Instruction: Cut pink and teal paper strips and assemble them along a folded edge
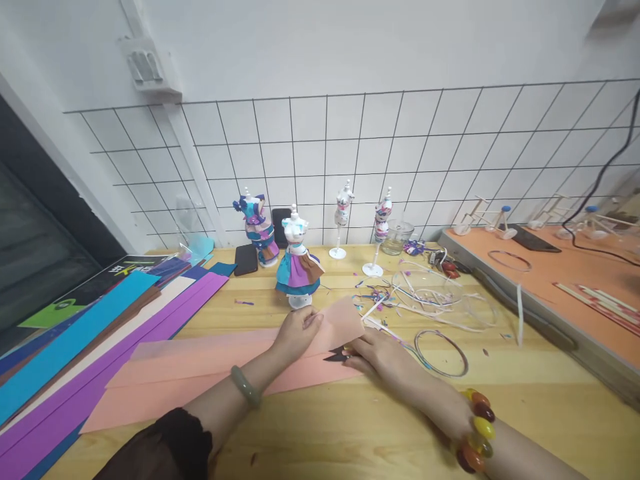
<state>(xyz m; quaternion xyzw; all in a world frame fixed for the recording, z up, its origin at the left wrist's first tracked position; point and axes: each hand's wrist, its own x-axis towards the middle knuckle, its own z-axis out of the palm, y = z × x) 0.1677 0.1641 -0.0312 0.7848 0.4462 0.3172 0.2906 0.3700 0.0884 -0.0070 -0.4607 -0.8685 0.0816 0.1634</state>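
Observation:
A long sheet of pink crepe paper lies across the table in front of me. My left hand pinches its upper layer near the right end, where a flap stands raised. In my right hand is a pair of scissors, its dark blades pointing left over the paper beside the flap. The handles are mostly hidden by my fingers. Just beyond my left hand stands a small white dress form wearing a ruffled skirt in blue, purple and brown.
Coloured paper strips cover the left side. Another dressed form and two barer ones stand behind, near a glass. Paper scraps and pale loops lie at right, with a ring. An orange-topped table adjoins.

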